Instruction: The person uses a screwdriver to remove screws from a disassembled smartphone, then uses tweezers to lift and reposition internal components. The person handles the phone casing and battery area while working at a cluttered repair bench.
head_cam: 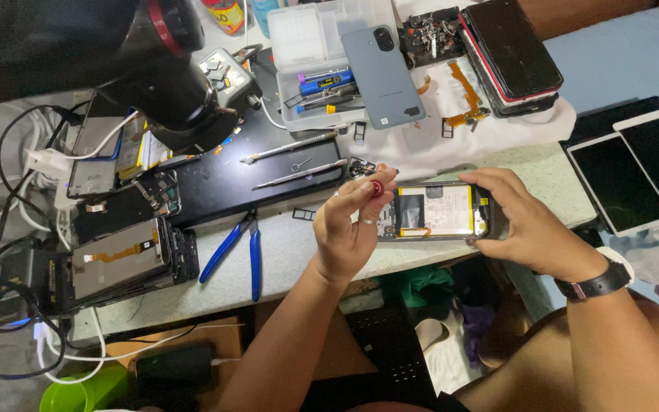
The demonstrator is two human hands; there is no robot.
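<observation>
Both hands steady the opened phone [438, 212]: right hand [532, 229] clasps its 3 o'clock end; left hand [352, 225] pinches a red-capped tool [376, 188] at 9 o'clock.

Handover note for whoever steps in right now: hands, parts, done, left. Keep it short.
Left hand: fingertips pinch a small red-capped tool at the left end of the opened phone.
Right hand: grips the right end of the opened black phone with its yellow-edged battery exposed, held over the pale green table edge.
Nearby: grey phone back cover on the clear plastic parts box; metal tweezers and blue-handled pliers lying free.
Done: back cover off.
Left: internals still in place; reassembly.
</observation>
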